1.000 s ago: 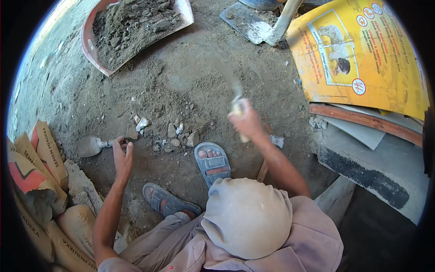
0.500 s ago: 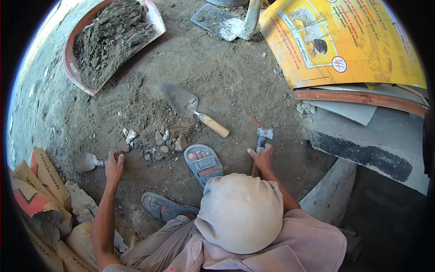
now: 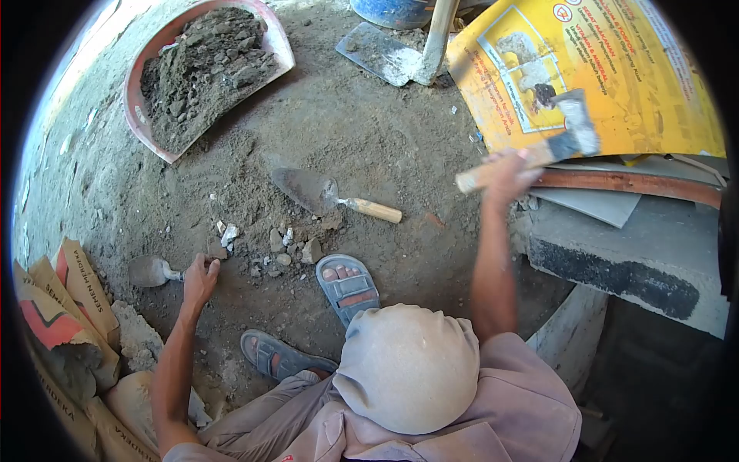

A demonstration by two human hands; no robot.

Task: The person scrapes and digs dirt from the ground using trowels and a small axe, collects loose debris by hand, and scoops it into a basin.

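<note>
My left hand (image 3: 200,280) is closed round the handle of a small trowel (image 3: 148,272), whose dusty blade lies low over the ground to the left. My right hand (image 3: 509,179) is raised and closed on a hammer (image 3: 583,127); its wooden handle points left and its metal head, smeared by motion, passes in front of the yellow sheet. Between the hands, a larger pointing trowel (image 3: 312,192) with a wooden handle lies flat on the soil. Beside the left hand is a small pile of broken stones (image 3: 283,254).
A reddish scoop-shaped pan (image 3: 132,92) full of soil stands at upper left. A hoe (image 3: 385,58) rests at the top, near a blue bucket (image 3: 391,11). At right are a yellow printed sheet (image 3: 616,85) and a concrete ledge (image 3: 608,231). Cement bags (image 3: 85,289) lie lower left.
My right hand has lifted the hammer from near the ground up and to the right, turning its head upward. My left hand stays almost where it was, still holding the small trowel.
</note>
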